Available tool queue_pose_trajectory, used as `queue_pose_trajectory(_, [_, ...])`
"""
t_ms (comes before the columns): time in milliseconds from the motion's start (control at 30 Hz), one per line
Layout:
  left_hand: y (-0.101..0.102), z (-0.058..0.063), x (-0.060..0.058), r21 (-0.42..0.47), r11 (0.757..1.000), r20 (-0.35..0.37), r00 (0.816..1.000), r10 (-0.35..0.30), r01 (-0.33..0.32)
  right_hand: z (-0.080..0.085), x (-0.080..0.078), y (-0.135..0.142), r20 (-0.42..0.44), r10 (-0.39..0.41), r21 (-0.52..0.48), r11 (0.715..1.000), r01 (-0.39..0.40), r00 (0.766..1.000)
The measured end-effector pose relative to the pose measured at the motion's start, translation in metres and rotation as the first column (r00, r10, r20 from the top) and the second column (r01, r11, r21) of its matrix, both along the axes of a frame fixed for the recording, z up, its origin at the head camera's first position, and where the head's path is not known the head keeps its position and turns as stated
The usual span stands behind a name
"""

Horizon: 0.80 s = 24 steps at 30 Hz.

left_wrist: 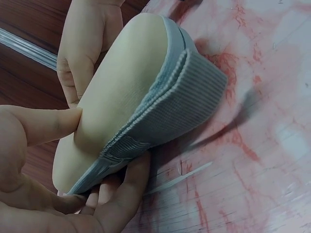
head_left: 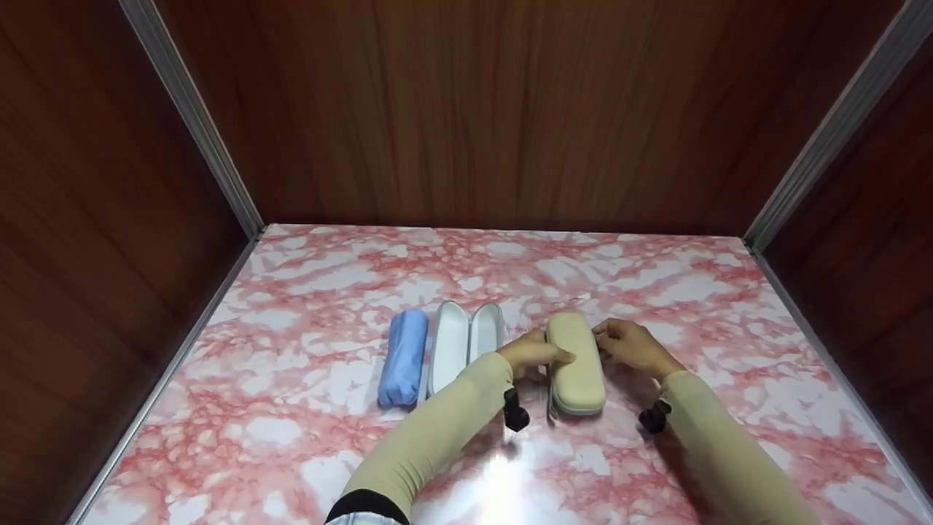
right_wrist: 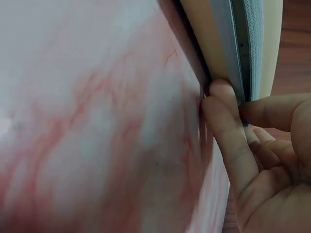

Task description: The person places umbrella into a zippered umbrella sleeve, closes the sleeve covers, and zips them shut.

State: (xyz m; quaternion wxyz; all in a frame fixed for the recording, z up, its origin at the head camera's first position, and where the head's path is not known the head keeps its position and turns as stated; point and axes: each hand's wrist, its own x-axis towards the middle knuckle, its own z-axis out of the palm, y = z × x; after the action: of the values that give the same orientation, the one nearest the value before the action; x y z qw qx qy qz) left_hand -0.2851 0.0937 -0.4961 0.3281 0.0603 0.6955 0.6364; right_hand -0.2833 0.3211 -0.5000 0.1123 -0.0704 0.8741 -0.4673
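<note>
A cream zip case (head_left: 577,379) with rounded ends lies long side away from me on the table. My left hand (head_left: 536,354) grips its left side, thumb on top and fingers underneath. In the left wrist view, a grey ribbed strap (left_wrist: 180,104) loops out from the case's grey edge. My right hand (head_left: 635,346) is at the case's far right side. There, in the right wrist view, thumb and fingers pinch at the zip seam (right_wrist: 243,53), on what looks like a small dark zipper pull, mostly hidden. A dark gap shows along the seam.
Left of my left hand, a case with a pale lining (head_left: 450,343) lies unfolded in two halves. Beside it lies a blue fabric bundle (head_left: 404,357), like a folded umbrella. Wood-pattern walls (head_left: 466,117) enclose the red-and-white marbled table (head_left: 291,452) at the back and sides.
</note>
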Motion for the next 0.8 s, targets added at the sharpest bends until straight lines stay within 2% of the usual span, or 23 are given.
queue_pose_trajectory(167, [-0.001, 0.0, 0.001, -0.012, 1.0, 0.008, 1.0, 0.001, -0.001, 0.002, 0.001, -0.001, -0.137, 0.036, 0.152, 0.988, -0.015, 0.99])
queue_pose_trajectory(300, [-0.002, 0.002, 0.002, -0.029, 1.0, 0.012, 1.0, 0.009, -0.008, 0.002, 0.003, 0.0, -0.2, 0.048, 0.204, 0.979, -0.006, 0.979])
queue_pose_trajectory(500, [-0.002, 0.004, 0.002, -0.017, 1.0, 0.016, 1.0, 0.009, -0.009, 0.001, 0.004, 0.001, -0.25, 0.067, 0.232, 0.973, -0.007, 0.966])
queue_pose_trajectory(633, [-0.001, 0.003, 0.001, -0.009, 1.0, 0.022, 1.0, 0.01, -0.01, 0.002, 0.007, 0.002, -0.273, 0.106, 0.267, 0.963, -0.031, 0.956])
queue_pose_trajectory(800, [-0.001, 0.002, 0.001, 0.006, 1.0, 0.017, 1.0, 0.001, -0.002, 0.002, 0.011, 0.003, -0.265, 0.126, 0.274, 0.96, -0.05, 0.956])
